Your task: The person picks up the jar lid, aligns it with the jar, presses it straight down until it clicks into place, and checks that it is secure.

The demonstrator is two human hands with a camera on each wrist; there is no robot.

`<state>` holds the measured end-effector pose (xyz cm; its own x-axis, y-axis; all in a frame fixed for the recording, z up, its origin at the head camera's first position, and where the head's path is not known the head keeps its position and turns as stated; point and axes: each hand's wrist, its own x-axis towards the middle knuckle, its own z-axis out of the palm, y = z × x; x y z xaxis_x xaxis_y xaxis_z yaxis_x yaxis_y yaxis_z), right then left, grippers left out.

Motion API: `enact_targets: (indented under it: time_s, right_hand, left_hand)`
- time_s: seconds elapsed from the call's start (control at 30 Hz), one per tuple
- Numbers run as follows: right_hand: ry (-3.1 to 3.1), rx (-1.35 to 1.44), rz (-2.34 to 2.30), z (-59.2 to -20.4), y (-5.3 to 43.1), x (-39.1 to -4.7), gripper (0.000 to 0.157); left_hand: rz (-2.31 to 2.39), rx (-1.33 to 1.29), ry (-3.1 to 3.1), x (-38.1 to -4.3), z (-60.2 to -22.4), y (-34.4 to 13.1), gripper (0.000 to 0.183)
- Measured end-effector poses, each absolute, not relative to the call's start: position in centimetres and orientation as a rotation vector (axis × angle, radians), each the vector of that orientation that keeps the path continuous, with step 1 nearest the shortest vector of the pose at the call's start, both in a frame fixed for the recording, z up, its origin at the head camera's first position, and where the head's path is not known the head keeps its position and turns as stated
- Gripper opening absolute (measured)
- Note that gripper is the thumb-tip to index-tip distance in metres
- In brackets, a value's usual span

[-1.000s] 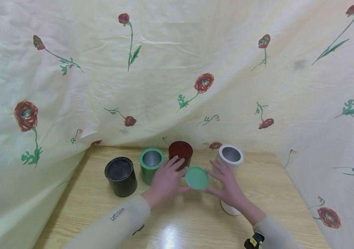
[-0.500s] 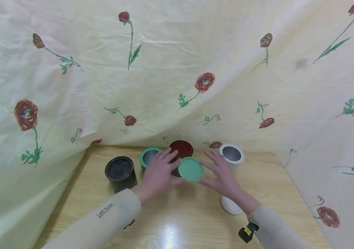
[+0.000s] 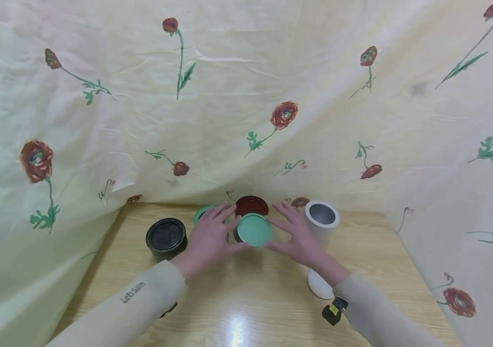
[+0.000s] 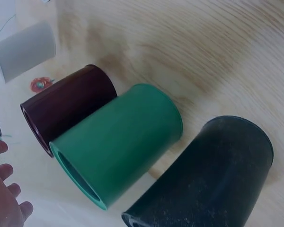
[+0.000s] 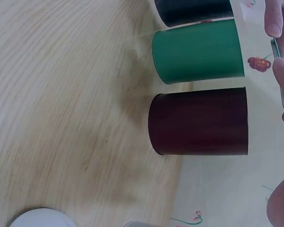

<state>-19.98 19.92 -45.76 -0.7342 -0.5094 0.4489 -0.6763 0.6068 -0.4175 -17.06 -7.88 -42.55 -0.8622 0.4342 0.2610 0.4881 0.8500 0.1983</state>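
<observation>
A round green lid (image 3: 255,230) hangs above the table, level between both hands. My left hand (image 3: 207,238) holds its left edge with thumb and fingertip, other fingers spread. On the opposite edge, my right hand (image 3: 298,237) holds it the same way. The lid shows edge-on in the right wrist view, between the fingertips. The green can (image 4: 120,142) stands without a lid; in the head view my left hand hides most of it. A dark red can (image 3: 251,206) with a red top stands behind the lid.
A black can (image 3: 166,236) with a black top stands at the left. To the right stands a white can (image 3: 322,215) without a lid, partly behind my right hand. A white lid (image 3: 319,284) lies nearer on the wooden table (image 3: 211,308). Flowered cloth (image 3: 229,96) hangs behind.
Both hands have carried the green lid left and slightly away from me, toward the green can. The cans and the white lid have stayed in place.
</observation>
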Motion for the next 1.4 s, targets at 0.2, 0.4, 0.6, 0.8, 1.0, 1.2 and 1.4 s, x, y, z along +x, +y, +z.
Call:
enact_targets:
  time_s: [0.2, 0.4, 0.6, 0.8, 1.0, 1.2, 1.4]
  right_hand:
    - [-2.612, 0.947, 0.891, -45.2, 19.1, -20.6, 0.07]
    - [-2.644, 0.945, 0.885, -44.7, 18.2, -21.4, 0.069]
    - [-2.68, 0.946, 0.856, -44.1, 17.2, -22.1, 0.072]
    - [-2.69, 0.974, 0.783, -43.5, 15.9, -22.8, 0.073]
    - [-2.665, 1.018, 0.759, -43.1, 14.7, -23.5, 0.069]
    - [-2.696, 1.065, 0.748, -42.9, 13.6, -24.3, 0.068]
    - [-2.749, 1.072, 0.73, -42.8, 12.5, -25.2, 0.069]
  left_hand:
    - [-0.336, -0.701, -2.799, -17.4, -42.3, -8.6, 0.076]
    - [-0.301, -0.68, -2.778, -17.9, -41.9, -9.3, 0.074]
    - [-0.281, -0.655, -2.797, -18.2, -41.6, -10.1, 0.077]
    - [-0.278, -0.624, -2.822, -18.4, -41.4, -11.3, 0.079]
    - [-0.276, -0.588, -2.833, -18.9, -41.4, -12.3, 0.081]
    - [-0.297, -0.574, -2.858, -19.2, -41.4, -13.4, 0.081]
    - [-0.314, -0.548, -2.878, -19.5, -41.3, -14.4, 0.079]
